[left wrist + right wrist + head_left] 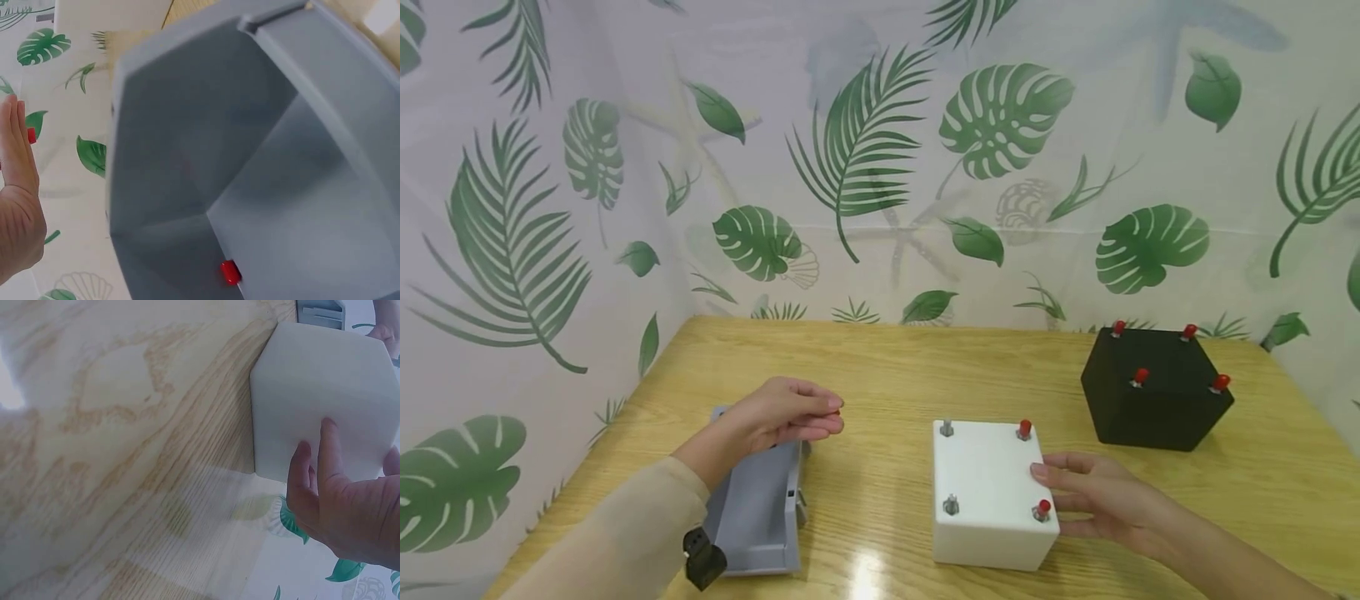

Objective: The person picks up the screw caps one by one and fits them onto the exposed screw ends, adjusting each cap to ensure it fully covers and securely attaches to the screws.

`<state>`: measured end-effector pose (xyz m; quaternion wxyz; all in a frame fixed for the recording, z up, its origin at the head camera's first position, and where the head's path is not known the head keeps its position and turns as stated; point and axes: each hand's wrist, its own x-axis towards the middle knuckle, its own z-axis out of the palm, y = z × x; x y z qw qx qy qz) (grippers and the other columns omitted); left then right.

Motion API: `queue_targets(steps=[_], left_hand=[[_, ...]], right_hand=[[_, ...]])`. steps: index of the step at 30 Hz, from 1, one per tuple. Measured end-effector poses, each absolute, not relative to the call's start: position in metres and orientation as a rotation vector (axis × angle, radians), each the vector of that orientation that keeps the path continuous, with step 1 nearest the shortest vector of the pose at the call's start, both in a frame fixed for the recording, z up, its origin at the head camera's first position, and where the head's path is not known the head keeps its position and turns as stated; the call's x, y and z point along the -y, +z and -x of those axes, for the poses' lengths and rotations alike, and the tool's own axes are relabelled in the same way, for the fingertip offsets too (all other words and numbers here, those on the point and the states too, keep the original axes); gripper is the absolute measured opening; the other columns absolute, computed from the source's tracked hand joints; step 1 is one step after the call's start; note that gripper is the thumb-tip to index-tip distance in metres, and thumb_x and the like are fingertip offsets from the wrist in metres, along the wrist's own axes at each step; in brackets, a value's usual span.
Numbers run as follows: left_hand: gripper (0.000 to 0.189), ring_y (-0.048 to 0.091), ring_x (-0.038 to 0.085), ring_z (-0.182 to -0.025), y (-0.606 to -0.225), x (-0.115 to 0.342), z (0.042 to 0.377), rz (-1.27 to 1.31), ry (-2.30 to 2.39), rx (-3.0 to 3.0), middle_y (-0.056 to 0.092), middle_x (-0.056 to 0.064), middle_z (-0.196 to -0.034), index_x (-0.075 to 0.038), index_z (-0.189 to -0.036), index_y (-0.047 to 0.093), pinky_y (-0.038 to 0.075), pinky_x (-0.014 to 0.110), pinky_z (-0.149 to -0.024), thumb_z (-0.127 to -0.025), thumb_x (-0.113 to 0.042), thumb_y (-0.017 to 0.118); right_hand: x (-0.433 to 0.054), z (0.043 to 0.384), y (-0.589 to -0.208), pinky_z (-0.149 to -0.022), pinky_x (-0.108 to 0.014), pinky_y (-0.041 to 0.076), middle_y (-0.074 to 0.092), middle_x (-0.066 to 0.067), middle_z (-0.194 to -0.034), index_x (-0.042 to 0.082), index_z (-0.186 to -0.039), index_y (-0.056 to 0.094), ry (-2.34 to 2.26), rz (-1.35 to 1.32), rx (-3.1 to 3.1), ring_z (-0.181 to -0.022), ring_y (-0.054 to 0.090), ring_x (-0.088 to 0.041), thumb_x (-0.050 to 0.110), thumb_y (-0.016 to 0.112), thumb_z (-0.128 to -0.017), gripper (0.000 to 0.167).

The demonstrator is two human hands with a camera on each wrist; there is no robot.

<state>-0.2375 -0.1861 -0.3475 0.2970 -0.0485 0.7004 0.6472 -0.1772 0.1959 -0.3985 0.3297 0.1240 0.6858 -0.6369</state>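
Observation:
My left hand pinches a small red cap between thumb and fingers, above the far end of a grey-blue bin. Another red cap lies in a corner of that bin. My right hand steadies a white box, its thumb at the top's right edge and its fingers against the right side. On the box top, the two right metal posts carry red caps; the two left posts are bare.
A black box with red-capped posts at its corners stands at the back right of the wooden table. Behind the table hangs a leaf-patterned cloth. The bin is left of the white box, with bare wood between them.

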Motion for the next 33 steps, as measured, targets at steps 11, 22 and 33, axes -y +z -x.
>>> queue_targets(steps=[11, 22, 33], left_hand=[[0.029, 0.069, 0.01, -0.07, -0.332, 0.165, 0.243, 0.055, 1.679, -1.845, 0.07, 0.005, -0.078, 0.01, -0.118, 0.057, 0.057, 0.021, -0.068, -0.094, -0.007, 0.057], [0.03, 0.069, 0.01, -0.07, -0.318, 0.145, 0.249, -0.019, 1.673, -1.824, 0.07, 0.005, -0.078, 0.01, -0.12, 0.056, 0.057, 0.02, -0.067, -0.095, -0.007, 0.056], [0.027, 0.069, 0.012, -0.07, -0.317, 0.128, 0.251, -0.046, 1.649, -1.782, 0.071, 0.008, -0.078, 0.008, -0.117, 0.06, 0.058, 0.022, -0.066, -0.095, -0.006, 0.056]], right_hand=[[-0.196, 0.176, -0.398, -0.086, -0.046, 0.054, 0.062, -0.007, -0.111, -0.009, -0.139, 0.022, -1.678, -0.302, -1.776, -0.098, 0.064, -0.022, 0.035, 0.061, -0.092, 0.075], [-0.196, 0.176, -0.398, -0.085, -0.045, 0.055, 0.063, -0.006, -0.109, -0.009, -0.139, 0.021, -1.678, -0.305, -1.778, -0.097, 0.065, -0.022, 0.035, 0.062, -0.092, 0.077], [-0.196, 0.177, -0.398, -0.085, -0.045, 0.055, 0.064, -0.004, -0.107, -0.01, -0.141, 0.018, -1.681, -0.309, -1.772, -0.096, 0.065, -0.021, 0.035, 0.062, -0.092, 0.08]])
